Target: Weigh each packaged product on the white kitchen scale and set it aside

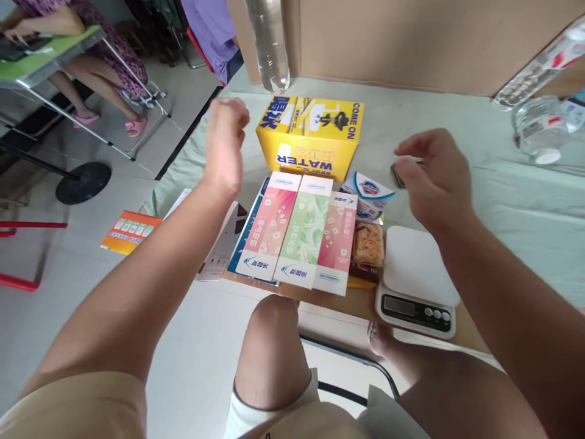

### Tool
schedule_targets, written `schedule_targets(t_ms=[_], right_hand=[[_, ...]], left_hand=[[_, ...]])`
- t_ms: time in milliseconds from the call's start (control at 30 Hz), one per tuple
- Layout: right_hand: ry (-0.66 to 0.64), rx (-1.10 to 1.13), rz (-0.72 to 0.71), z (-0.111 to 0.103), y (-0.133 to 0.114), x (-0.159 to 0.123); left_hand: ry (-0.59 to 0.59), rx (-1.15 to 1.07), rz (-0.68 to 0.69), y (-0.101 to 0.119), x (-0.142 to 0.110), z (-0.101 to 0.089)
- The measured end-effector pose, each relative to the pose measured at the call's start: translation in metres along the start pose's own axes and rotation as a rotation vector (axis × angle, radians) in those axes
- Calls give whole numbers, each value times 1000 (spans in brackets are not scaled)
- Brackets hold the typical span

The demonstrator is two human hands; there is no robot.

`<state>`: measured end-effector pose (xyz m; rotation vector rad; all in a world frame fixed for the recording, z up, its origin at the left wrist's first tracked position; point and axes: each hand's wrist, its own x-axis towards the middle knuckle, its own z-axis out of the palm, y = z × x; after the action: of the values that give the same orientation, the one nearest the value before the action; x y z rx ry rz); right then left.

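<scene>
My left hand (225, 145) hovers above the table's left side, fingers curled into a loose fist with nothing visible in it. My right hand (434, 175) is raised to the right, fingers pinched on a small dark object (397, 175) I cannot name. Between them stands a yellow water carton (311, 137). In front of it lie three flat boxes side by side: pink (269, 222), green (304, 228), pink (337, 241). A small blue-and-white soap box (369, 195) and a snack packet (368, 244) lie beside them, close under my right hand.
A white kitchen scale (417, 283) sits at the table's near edge. Clear water bottles stand at the back (270, 42) and lie at the far right (539, 125). An orange leaflet (130, 230) lies on the floor. Another person sits at a green table (55, 52) at top left.
</scene>
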<state>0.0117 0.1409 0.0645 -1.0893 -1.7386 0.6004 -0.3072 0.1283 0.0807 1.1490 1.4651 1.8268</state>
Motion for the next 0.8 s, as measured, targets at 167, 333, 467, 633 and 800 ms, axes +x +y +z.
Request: schedule_targets(t_ms=[167,333,467,633,800], right_hand=[[516,354,179,-83,-19,-83],[835,518,279,-152,-8,-145],[966,531,352,-220,19,-174],[1299,385,489,-295,58,-205],[1395,381,685,-332,87,-219]], left_hand=[[-151,15,297,98,-60,44],[-557,20,440,121,-154,175],[-884,27,344,103,-240,305],[-1140,70,66,69,-335,444],[-1143,176,-117,28,-388,520]])
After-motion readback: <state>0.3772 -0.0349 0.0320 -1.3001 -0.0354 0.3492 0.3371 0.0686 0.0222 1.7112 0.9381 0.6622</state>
